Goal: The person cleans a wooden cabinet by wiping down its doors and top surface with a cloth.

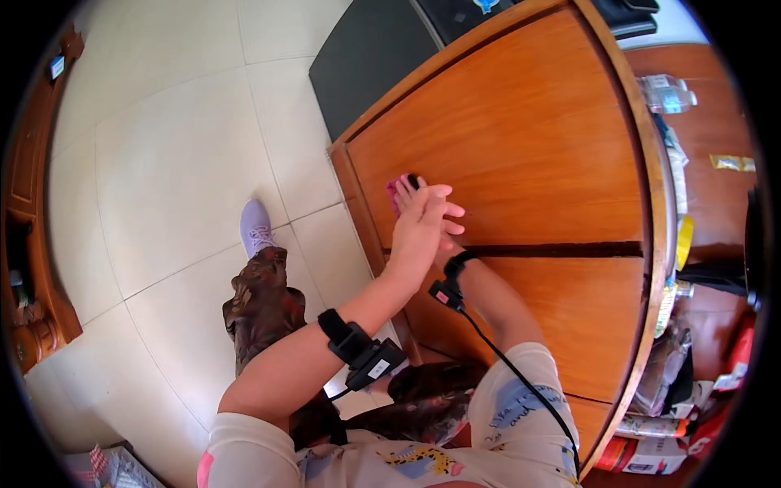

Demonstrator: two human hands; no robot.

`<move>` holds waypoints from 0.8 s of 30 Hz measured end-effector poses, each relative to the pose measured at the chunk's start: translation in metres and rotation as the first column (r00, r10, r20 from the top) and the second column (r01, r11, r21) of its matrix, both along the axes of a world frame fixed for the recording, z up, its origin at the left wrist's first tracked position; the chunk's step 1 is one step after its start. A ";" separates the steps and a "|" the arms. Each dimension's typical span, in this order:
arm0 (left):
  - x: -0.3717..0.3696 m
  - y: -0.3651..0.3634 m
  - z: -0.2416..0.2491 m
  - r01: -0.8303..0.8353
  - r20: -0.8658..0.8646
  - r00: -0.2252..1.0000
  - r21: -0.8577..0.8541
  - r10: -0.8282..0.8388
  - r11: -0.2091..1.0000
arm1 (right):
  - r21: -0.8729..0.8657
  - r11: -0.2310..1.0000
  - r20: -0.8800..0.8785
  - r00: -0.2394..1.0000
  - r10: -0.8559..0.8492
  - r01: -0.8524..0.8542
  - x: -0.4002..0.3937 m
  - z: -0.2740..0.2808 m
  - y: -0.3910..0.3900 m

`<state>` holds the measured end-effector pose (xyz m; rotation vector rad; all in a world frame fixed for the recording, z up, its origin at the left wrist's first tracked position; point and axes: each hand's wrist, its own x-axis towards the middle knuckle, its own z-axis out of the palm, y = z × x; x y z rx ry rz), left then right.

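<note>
Pale floor tiles [171,154] fill the left of your head view, and a wooden cabinet [521,138] with two door panels split by a dark seam fills the right.

You have two hands up against the cabinet face, close together near the seam. Your left hand [423,224] lies flat with fingers stretched out, overlapping your right. Your right hand [449,244] is almost wholly hidden behind it; only the wrist and a bit of knuckle show, so you cannot tell whether it is closed or spread. One pink cloth [398,191] sits under your left fingertips, pressed to the upper panel just beside its left edge. Most of the cloth is covered, and only a small strip shows, running roughly up the panel; its full shape cannot be made out.

Each forearm carries one black strap unit, two in all: the left wrist sensor [362,351] and the right wrist sensor [450,289], the latter with a cable trailing back over your sleeve.

One lilac shoe [256,226] points away from you on the tiles. One clear plastic bottle [665,93] lies on the cabinet top at the right edge, beside clutter too distorted to identify.
</note>
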<state>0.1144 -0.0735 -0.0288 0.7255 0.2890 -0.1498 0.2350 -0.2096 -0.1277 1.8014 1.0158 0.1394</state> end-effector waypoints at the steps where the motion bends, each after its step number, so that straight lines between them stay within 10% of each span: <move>1: -0.001 -0.001 0.000 -0.001 0.011 1.000 -0.001 0.001 1.000 | 0.056 0.998 0.087 0.996 0.004 -0.009 0.003 0.030 0.007; 4: -0.004 -0.004 -0.003 -0.029 0.020 0.999 0.042 0.028 0.999 | 0.424 0.890 0.281 0.959 0.047 -0.168 0.040 0.135 0.020; 10: -0.003 0.002 -0.003 0.007 -0.009 1.000 0.025 -0.007 1.000 | 0.449 0.814 0.665 0.746 -0.030 -0.368 0.095 0.276 0.062; 16: -0.011 0.005 0.004 -0.010 -0.020 1.000 -0.010 0.010 1.000 | 0.575 0.758 0.480 0.877 -0.008 -0.308 0.109 0.187 0.086; 18: -0.010 0.006 0.004 0.040 -0.003 0.999 0.002 -0.040 0.999 | 0.302 0.942 0.507 0.861 -0.030 -0.145 0.105 0.140 0.092; 24: -0.007 0.002 0.003 0.068 -0.055 0.996 0.007 -0.067 0.998 | 0.227 0.971 0.252 0.968 0.020 -0.079 0.105 0.006 0.085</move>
